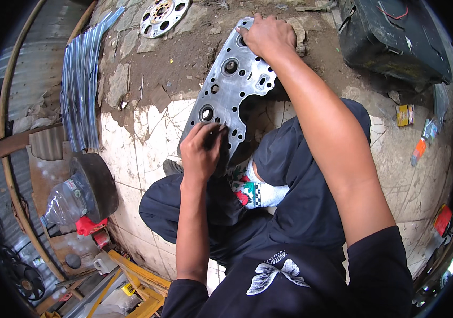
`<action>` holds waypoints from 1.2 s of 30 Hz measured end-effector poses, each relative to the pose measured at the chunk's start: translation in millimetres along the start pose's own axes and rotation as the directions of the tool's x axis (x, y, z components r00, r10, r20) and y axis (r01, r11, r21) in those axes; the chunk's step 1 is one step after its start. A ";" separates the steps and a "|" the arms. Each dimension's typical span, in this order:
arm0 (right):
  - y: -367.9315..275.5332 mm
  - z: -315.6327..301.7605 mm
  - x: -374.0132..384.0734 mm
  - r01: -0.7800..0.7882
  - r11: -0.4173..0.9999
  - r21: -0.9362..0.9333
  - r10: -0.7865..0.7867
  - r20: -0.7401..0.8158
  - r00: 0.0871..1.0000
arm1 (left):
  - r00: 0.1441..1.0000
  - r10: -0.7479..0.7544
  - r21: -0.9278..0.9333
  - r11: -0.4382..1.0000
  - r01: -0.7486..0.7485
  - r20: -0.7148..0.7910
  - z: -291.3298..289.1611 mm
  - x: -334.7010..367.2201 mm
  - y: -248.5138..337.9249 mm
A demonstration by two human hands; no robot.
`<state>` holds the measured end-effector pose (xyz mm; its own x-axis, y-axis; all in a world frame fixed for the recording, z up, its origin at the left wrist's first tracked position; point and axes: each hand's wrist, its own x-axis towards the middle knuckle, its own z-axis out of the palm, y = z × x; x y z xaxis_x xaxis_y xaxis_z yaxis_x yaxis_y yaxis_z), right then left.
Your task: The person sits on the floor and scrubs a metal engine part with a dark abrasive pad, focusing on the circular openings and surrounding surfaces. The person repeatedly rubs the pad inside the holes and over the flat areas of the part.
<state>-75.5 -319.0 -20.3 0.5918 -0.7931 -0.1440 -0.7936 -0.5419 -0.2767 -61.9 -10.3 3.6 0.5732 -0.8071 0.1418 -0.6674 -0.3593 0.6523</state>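
Note:
A grey metal plate (232, 85) with several round holes and a curved cut-out stands tilted on the tiled floor (147, 138) in front of my knees. My right hand (268, 36) grips its top edge and holds it up. My left hand (201, 151) presses against the plate's lower part with the fingers bunched; whether they pinch something small against the metal I cannot tell. I sit on the floor in dark trousers and a patterned sock (253, 191).
A round perforated metal disc (162, 16) lies on the dirt at the top. A black case (396, 40) stands top right. Corrugated sheet (80, 79), a clear plastic bottle (66, 204), a dark round block (99, 185) and a yellow frame (141, 286) crowd the left. Small boxes (405, 115) lie right.

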 end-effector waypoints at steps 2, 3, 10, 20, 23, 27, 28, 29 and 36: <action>1.4 0.6 1.5 -0.006 1.000 0.017 0.006 0.001 1.000 | 1.000 0.024 0.010 1.000 -0.024 -0.003 0.3 -0.6 1.8; 0.4 -0.2 0.2 -0.003 1.000 0.009 0.003 -0.002 1.000 | 1.000 0.018 0.030 0.999 -0.017 -0.010 -1.1 0.0 4.9; 0.6 -3.5 -0.7 0.017 1.000 0.023 -0.018 0.013 1.000 | 0.998 -0.054 0.116 0.992 0.049 0.039 0.8 10.8 4.3; 2.5 1.6 -0.7 0.022 0.999 0.034 -0.020 -0.043 0.999 | 0.994 -0.095 0.073 0.993 0.092 0.045 3.8 17.9 -2.9; -0.8 4.0 2.5 0.035 0.999 -0.014 -0.036 -0.083 0.996 | 0.986 -0.164 0.014 0.986 0.164 0.041 2.7 5.0 -12.1; 1.7 4.7 1.5 0.039 0.999 -0.009 -0.040 -0.072 0.997 | 0.987 -0.143 0.114 0.984 0.135 0.069 -1.9 16.3 -0.3; 2.2 4.3 0.9 0.044 0.999 -0.003 -0.044 -0.083 0.996 | 0.987 -0.135 0.150 0.981 0.121 0.082 -2.8 18.8 1.6; 3.6 4.8 -1.8 0.042 0.999 -0.003 -0.042 -0.078 0.996 | 0.989 -0.109 0.156 0.983 0.094 0.095 -2.9 18.4 1.5; 1.3 11.7 1.5 0.048 0.998 -0.041 -0.053 -0.136 0.989 | 0.999 0.011 0.153 0.988 -0.017 0.044 1.5 12.7 -3.0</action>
<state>-74.0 -317.7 -32.0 0.6082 -0.7938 0.0013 -0.7696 -0.5901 -0.2439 -53.3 -20.2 2.2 0.5443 -0.8309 0.1157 -0.7421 -0.4125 0.5283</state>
